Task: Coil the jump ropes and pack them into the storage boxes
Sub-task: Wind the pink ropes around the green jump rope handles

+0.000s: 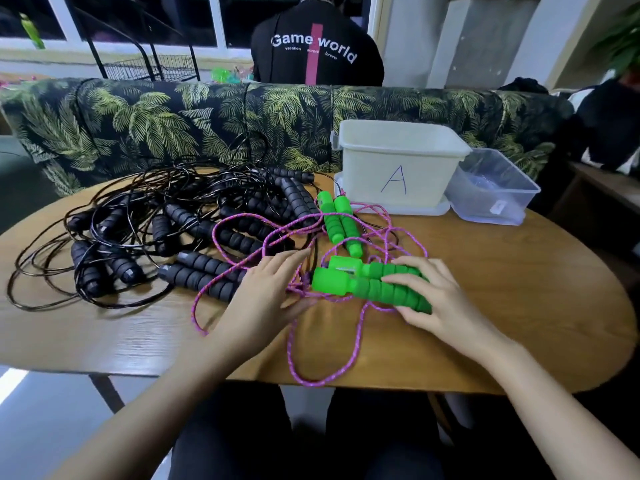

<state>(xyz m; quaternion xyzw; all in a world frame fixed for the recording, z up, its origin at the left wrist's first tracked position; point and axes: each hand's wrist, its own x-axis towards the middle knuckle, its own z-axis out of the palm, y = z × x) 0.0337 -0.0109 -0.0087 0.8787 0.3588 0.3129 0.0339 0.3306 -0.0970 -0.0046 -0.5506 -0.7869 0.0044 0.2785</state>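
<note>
Since both handles of one rope are easier to manage as a pair, I have my right hand (436,306) laid over the near green handles (367,285), fingers draped across the top and thumb against the near side, so the two lie pinned side by side on the table (519,323). My left hand (266,292) is flat and loosely spread, fingers straight, resting on the pink cord (294,358) just where it leaves the handle ends; I judge that is the place to gather the slack from. The cord sprawls in wide loops, one hanging over the near edge of the table, and it crosses the cord of the second green pair (341,223) further back (which loop belongs to which rope I cannot tell). The black ropes (166,230) lie heaped on the left, tangled and uncoiled. The white box (398,168) marked A stands open on what looks like its lid at the far right, with the clear box (491,195) touching its side, both within reach for dropping coils in. Nothing looks packed yet, though I cannot see into the white box, so I take this as the start of the first coil.
</note>
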